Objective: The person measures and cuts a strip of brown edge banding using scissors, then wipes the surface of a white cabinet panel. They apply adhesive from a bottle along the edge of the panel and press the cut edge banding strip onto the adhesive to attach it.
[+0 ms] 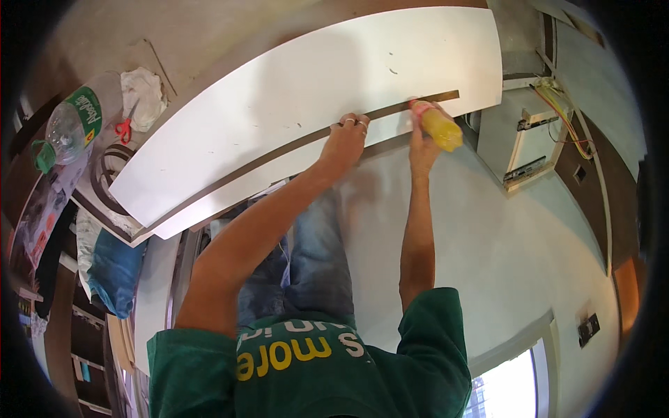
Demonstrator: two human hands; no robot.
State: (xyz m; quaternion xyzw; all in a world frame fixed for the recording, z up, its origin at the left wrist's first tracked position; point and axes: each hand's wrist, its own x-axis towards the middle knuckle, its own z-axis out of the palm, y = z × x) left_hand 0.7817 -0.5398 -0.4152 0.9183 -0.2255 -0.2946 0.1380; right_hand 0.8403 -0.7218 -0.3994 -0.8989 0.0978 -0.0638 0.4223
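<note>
A long white board [313, 66] with a curved far edge lies across in front of me. A narrow dark brown strip [261, 161] runs lengthwise along its near side. The bent fingers of my left hand [343, 145] are closed over the strip near its middle, pinching or pressing it. My right hand [421, 148] is wrapped around a plastic bottle [440, 130] with yellow contents. The bottle is tilted, its reddish top toward the strip near the strip's right end. Whether the top touches the strip is hard to tell.
At the left are a large clear bottle [75, 120], a white cloth [143, 99], red-handled scissors [123, 130] and a coil of brown strip [111, 171]. A blue cloth [117, 272] hangs below them. To the right, a white cabinet [503, 139] has metal slides and loose wires [555, 111] beside it.
</note>
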